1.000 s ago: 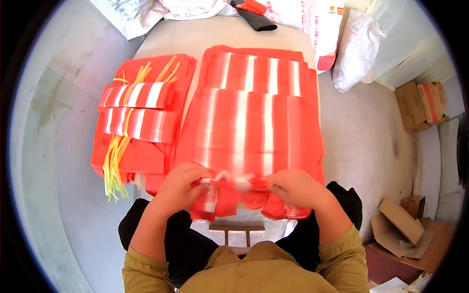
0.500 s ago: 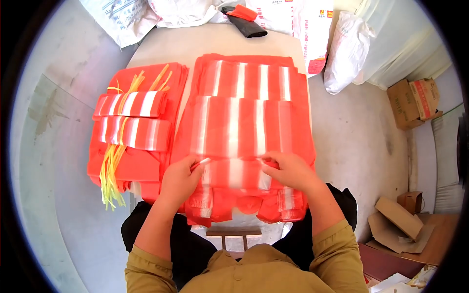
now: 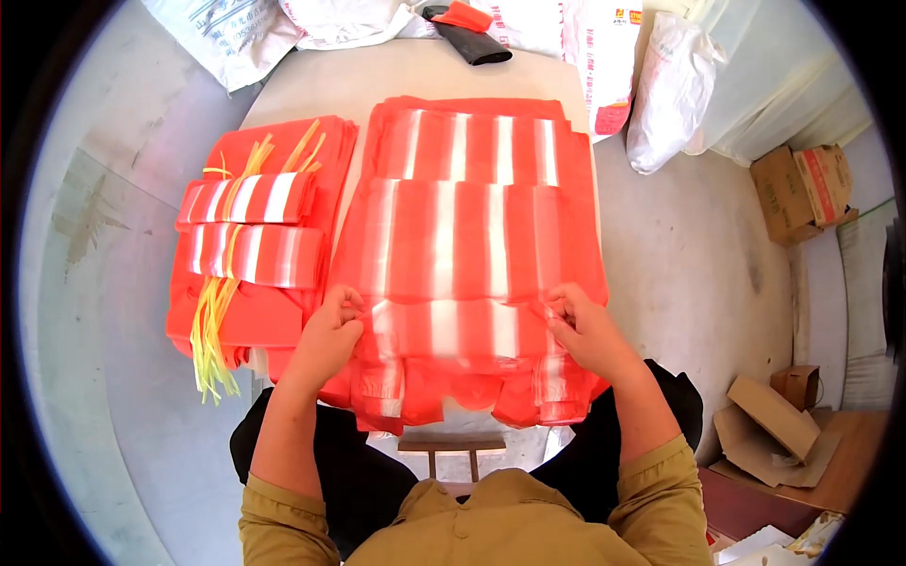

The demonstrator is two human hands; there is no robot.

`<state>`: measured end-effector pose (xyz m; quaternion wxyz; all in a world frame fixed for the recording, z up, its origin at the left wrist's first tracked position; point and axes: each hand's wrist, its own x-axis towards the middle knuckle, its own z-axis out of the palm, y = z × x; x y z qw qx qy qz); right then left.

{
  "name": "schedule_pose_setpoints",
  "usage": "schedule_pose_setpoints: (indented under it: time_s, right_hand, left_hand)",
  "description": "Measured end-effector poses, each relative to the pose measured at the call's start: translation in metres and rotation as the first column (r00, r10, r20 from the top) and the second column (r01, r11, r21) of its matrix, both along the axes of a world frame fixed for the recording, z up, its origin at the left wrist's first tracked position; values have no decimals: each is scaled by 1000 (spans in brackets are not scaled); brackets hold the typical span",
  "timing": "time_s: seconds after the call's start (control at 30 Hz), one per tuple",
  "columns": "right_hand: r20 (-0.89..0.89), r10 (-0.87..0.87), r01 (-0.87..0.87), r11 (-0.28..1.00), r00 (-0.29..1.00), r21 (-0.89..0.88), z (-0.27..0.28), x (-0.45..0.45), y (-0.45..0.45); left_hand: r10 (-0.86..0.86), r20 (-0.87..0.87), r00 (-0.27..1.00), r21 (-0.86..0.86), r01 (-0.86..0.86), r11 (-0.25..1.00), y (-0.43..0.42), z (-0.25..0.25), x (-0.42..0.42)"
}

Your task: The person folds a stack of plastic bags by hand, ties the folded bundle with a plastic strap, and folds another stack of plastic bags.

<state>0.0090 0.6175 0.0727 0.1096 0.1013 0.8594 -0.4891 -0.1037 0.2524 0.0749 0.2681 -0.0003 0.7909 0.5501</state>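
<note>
A stack of red plastic bags with white stripes (image 3: 472, 236) lies flat in front of me, its near end folded up into a striped band. My left hand (image 3: 332, 325) pinches the left end of that band, thumb and fingers together. At the band's right end my right hand (image 3: 578, 321) has its fingertips closed on the edge. Crumpled red handles hang at the near side of the stack. On the left sits another red pile (image 3: 255, 316) with two folded striped bundles (image 3: 255, 255) and yellow ties (image 3: 215, 321) on it.
White printed sacks (image 3: 349, 24) line the far edge of the pale table (image 3: 330, 80), with a black and red item (image 3: 472, 42) near them. Another white sack (image 3: 672, 94) stands at the back right. Cardboard boxes (image 3: 788, 193) are on the right, with an opened one (image 3: 769, 429) nearer.
My hands have moved apart toward the two ends of the folded band. The band, earlier bunched between them, now lies spread and flatter across the stack. The view has shifted a little.
</note>
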Motion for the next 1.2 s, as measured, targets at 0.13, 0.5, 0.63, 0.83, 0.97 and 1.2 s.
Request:
schedule_pose_setpoints:
  time_s: [0.13, 0.5, 0.63, 0.83, 0.97, 1.2]
  right_hand:
    - [-89, 72, -62, 992, 993, 106, -5, 0, 3]
    - [-128, 118, -105, 989, 985, 106, -2, 7, 2]
    - [-107, 246, -216, 948, 963, 234, 14, 8, 1]
    - [-124, 315, -247, 889, 941, 385, 23, 12, -4]
    - [-200, 336, -223, 871, 920, 438, 19, 12, -4]
    - [-253, 365, -210, 850, 896, 482, 18, 10, -3]
  left_hand:
    - [-105, -41, 994, -57, 102, 993, -8, 0, 0]
    - [-203, -71, 977, -92, 196, 976, -13, 12, 8]
    - [-263, -125, 957, -143, 245, 959, -13, 19, 12]
    - [-322, -290, 901, -307, 231, 923, -2, 25, 23]
    - [-346, -405, 846, -405, 173, 898, 2, 23, 25]
    - [-361, -431, 827, -395, 187, 900, -5, 20, 22]
